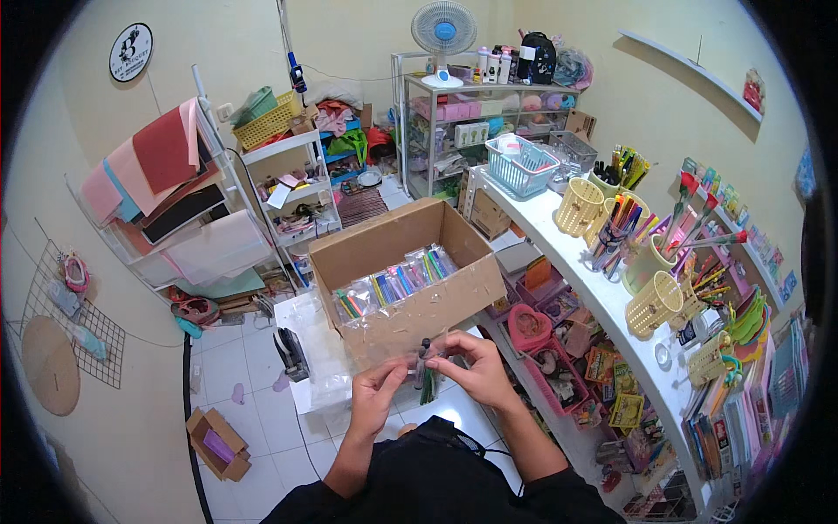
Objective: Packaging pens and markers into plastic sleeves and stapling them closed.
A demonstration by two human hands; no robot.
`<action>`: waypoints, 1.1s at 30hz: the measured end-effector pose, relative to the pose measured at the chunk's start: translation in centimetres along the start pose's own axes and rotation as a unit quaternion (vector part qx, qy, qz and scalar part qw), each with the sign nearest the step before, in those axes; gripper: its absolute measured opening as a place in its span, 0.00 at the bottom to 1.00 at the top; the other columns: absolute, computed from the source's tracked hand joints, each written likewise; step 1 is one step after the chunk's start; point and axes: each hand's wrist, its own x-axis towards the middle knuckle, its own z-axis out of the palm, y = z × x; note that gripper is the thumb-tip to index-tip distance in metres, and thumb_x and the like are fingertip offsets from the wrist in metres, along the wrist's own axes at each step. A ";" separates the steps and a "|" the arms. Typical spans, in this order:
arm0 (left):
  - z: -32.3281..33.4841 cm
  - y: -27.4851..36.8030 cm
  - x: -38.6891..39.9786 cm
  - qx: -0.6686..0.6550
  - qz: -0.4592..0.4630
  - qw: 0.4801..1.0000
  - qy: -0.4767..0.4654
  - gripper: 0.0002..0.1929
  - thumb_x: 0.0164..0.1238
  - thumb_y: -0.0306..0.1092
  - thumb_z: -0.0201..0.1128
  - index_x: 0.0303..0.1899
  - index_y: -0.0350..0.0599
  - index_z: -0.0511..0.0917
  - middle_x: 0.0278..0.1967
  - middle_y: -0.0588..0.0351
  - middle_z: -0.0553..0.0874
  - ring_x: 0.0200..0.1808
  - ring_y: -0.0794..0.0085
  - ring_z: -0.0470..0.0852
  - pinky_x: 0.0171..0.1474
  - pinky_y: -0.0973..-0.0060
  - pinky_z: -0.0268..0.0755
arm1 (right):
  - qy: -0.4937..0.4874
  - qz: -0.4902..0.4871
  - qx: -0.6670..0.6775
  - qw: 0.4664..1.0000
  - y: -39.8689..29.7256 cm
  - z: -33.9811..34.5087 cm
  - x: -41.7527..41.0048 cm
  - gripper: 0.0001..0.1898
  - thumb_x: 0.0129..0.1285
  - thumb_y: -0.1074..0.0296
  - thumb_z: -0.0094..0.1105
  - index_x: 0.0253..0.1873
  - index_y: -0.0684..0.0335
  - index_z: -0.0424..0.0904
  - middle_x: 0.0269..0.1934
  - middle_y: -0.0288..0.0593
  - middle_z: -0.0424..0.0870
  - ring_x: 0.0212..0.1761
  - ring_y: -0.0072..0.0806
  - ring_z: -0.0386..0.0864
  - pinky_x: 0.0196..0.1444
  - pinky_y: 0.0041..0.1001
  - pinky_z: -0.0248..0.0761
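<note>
My left hand [381, 388] and my right hand [473, 368] meet just in front of an open cardboard box [419, 321], thumbs and fingertips pinched. Between them is a thin clear wrapper, hard to make out, with small dark-topped items [422, 354] at it. Just below, a bundle of green strands [428, 386] shows near my right hand; what holds it cannot be told. Inside the box lie several clear packets of coloured pens [396, 278]. The box stands on a white table [302, 393] with clear plastic bags [324, 354] on it. A black tape dispenser [290, 354] is at the table's left edge.
On the right, a long curved white shelf [592, 278] bears yellow baskets [653, 303], pen holders and a blue basket [520, 167]. Pink baskets [556, 376] of goods sit beneath it. A small cardboard box [219, 445] lies on the tiled floor at left, near a black cable.
</note>
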 end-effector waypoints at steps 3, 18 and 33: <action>0.2 0.0 -0.1 0.069 0.054 0.996 0.008 0.10 0.69 0.23 0.63 0.49 0.34 0.84 0.49 0.51 0.86 0.50 0.72 0.83 0.56 0.74 0.75 | 0.012 -0.009 0.073 0.997 0.3 0.7 -0.1 0.07 0.61 0.80 0.67 0.43 0.68 0.82 0.43 0.42 0.83 0.47 0.25 0.81 0.49 0.26 0.75; 1.3 2.0 1.4 0.061 -0.007 0.998 0.014 0.09 0.73 0.28 0.60 0.46 0.33 0.85 0.43 0.52 0.88 0.45 0.69 0.87 0.48 0.73 0.81 | 0.133 0.033 0.151 0.979 1.6 0.5 -1.1 0.07 0.68 0.76 0.60 0.44 0.72 0.85 0.41 0.43 0.85 0.44 0.24 0.81 0.50 0.24 0.72; 1.0 -1.1 1.1 0.093 0.072 0.991 0.059 0.09 0.68 0.22 0.64 0.47 0.31 0.80 0.35 0.48 0.89 0.35 0.70 0.89 0.42 0.75 0.83 | 0.286 0.010 0.143 0.948 3.8 -0.6 -4.2 0.06 0.64 0.80 0.65 0.45 0.69 0.82 0.35 0.36 0.85 0.36 0.18 0.81 0.42 0.19 0.73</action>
